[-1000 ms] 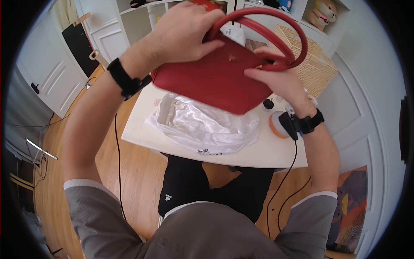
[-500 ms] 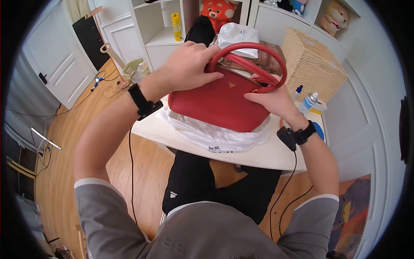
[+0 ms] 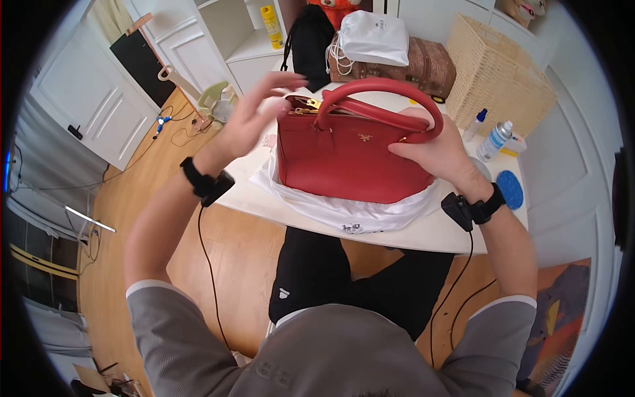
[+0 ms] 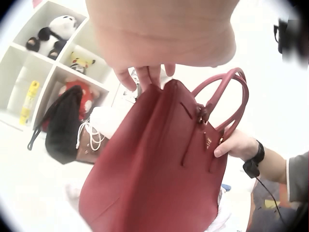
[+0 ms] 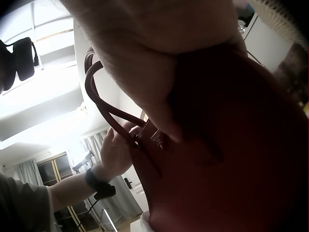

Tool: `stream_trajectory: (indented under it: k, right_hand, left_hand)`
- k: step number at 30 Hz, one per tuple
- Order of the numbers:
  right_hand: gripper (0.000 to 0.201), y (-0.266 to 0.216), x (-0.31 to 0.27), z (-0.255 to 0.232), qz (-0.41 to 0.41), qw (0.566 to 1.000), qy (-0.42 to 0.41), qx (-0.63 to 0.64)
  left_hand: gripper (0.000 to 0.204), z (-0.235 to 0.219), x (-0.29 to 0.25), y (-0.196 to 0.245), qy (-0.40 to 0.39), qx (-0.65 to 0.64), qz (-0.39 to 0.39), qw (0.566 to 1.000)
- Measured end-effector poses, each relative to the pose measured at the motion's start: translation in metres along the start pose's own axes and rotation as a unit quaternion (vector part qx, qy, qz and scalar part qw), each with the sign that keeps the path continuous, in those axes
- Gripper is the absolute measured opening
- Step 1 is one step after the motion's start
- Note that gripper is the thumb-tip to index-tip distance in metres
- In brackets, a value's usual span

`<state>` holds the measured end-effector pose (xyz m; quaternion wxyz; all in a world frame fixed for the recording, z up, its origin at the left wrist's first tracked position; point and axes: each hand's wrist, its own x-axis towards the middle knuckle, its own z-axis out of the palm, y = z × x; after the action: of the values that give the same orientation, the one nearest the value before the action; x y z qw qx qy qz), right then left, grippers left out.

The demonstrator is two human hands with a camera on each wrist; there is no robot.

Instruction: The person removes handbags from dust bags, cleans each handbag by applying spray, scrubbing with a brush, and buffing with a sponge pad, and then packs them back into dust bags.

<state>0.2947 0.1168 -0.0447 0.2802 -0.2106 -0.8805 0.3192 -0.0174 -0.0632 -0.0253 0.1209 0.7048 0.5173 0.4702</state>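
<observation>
A red handbag [image 3: 350,162] stands upright on a crumpled white cloth dust bag [image 3: 357,217], which lies on the white table. Its two handles [image 3: 387,89] arch up, and a gold zip shows along the top at the left end. My right hand [image 3: 442,153] grips the bag's upper right side, thumb on the front face, the other fingers hidden behind. Beside the upper left corner, my left hand [image 3: 254,119] has its fingers loosely extended. In the left wrist view, those fingertips [image 4: 126,79] overlap the far side of the bag's top edge.
At the back are a black drawstring bag [image 3: 311,46], a brown chest [image 3: 423,69] with a white pouch [image 3: 376,38] on it, and a woven basket [image 3: 496,73]. A spray can [image 3: 495,141] and a blue disc [image 3: 509,190] sit at the right.
The red handbag came down onto the white dust bag and now stands more upright. My left hand let go of its top left and moved off leftward; the right hand kept its grip.
</observation>
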Motion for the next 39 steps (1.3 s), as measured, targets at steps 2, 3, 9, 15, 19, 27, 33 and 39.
stream_trajectory:
  k: [2, 3, 9, 15, 19, 27, 33, 39]
  right_hand:
    - [0.043, 0.003, 0.001, 0.002, -0.018, 1.0, -0.008, -0.008]
    - [0.043, 0.003, 0.001, 0.003, -0.014, 1.0, -0.007, -0.003]
    - [0.043, -0.011, 0.01, 0.005, -0.02, 0.998, -0.042, -0.045]
    - [0.043, -0.017, 0.015, 0.002, 0.038, 0.991, -0.103, -0.073]
    - [0.042, -0.012, 0.014, 0.003, 0.015, 0.995, -0.097, -0.037]
    - [0.044, 0.0, 0.012, 0.005, -0.015, 0.997, -0.076, -0.004]
    - [0.048, 0.005, 0.008, 0.005, -0.027, 0.997, -0.066, 0.005]
    - [0.049, 0.009, 0.011, 0.006, -0.03, 0.997, -0.068, 0.005]
  left_hand:
    - [0.032, -0.026, -0.017, -0.039, 0.037, -0.074, -0.121, 0.989]
    - [0.032, -0.028, -0.024, -0.052, 0.033, -0.073, -0.125, 0.989]
    - [0.026, -0.011, -0.044, -0.05, -0.279, 0.096, -0.319, 0.901]
    - [0.03, 0.016, -0.066, -0.092, -0.255, 0.162, -0.27, 0.914]
    - [0.053, 0.022, -0.062, -0.085, -0.351, 0.31, -0.33, 0.82]
    - [0.035, 0.018, -0.066, -0.089, -0.306, 0.248, -0.26, 0.882]
    - [0.03, 0.007, -0.045, -0.045, -0.24, 0.25, -0.365, 0.864]
    - [0.025, 0.004, -0.027, -0.015, -0.262, 0.526, -0.292, 0.754]
